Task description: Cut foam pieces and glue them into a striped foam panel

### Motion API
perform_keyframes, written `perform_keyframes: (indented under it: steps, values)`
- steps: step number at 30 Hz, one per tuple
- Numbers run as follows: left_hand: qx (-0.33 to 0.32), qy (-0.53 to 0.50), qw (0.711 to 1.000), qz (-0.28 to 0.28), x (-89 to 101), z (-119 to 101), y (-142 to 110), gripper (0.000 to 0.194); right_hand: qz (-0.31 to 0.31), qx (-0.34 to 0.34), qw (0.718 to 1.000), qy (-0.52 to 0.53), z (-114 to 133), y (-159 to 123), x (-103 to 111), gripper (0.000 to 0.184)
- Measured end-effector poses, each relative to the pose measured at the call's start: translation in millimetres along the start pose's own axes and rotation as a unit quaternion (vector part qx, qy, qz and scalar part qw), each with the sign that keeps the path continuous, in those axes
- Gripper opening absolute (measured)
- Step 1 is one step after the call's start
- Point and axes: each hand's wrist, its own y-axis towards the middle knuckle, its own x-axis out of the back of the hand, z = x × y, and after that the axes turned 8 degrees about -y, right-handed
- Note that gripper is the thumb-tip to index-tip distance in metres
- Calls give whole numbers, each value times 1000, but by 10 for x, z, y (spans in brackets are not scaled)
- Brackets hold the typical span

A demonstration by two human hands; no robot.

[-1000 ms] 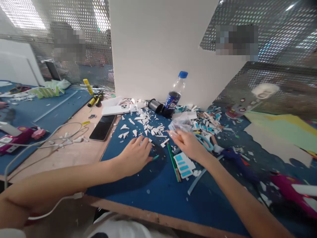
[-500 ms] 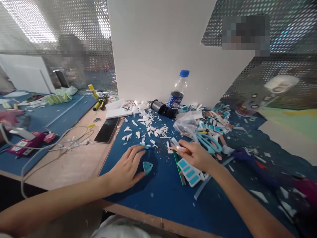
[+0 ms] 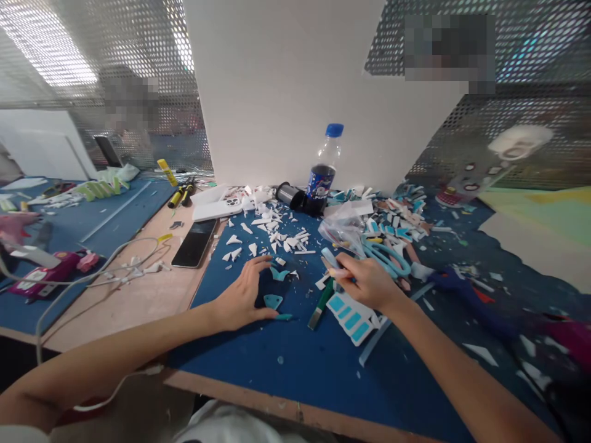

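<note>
My left hand (image 3: pixel 244 292) rests over the blue mat with fingers and thumb spread apart. Its thumb tip meets a thin teal piece (image 3: pixel 283 317). Just beyond lies a teal triangular piece (image 3: pixel 273 301) with small holes, and a curved teal piece (image 3: pixel 279 274) sits near the fingertips. My right hand (image 3: pixel 367 282) is closed on a light blue stick-shaped piece (image 3: pixel 329 258), whose lower end is hidden by the fingers. Below that hand is a green-handled tool with a flat metal end (image 3: pixel 318 311); its upper end is partly covered. Beside it lies a white sheet with blue rectangles (image 3: pixel 353 319).
White scraps (image 3: pixel 281 231) litter the mat. Behind stand a soda bottle (image 3: pixel 322 175) and a black spool (image 3: pixel 290 195). Light blue scissors (image 3: pixel 390 258) lie right of a clear plastic bag (image 3: pixel 341 231). A phone (image 3: pixel 194 244) and a cable (image 3: pixel 92 283) are on the left.
My left hand has spread wider, and its thumb now touches a thin teal piece. The curved teal piece is now in plain view. The green-handled tool's lower end has swung left.
</note>
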Motion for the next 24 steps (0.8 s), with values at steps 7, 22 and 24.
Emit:
perform_keyframes:
  steps: [7, 22, 24]
  values:
    - [-90, 30, 993, 73, -87, -86, 89, 46, -47, 2, 999, -6, 1, -6, -63, 11]
    - [-109, -36, 993, 25, -302, -186, 515, 23, -154, -135, 978, -23, 31, -73, -83, 18]
    - [-131, -39, 989, 55, -237, -108, 540, 30, -175, -162, 971, -16, 73, -82, -115, 23]
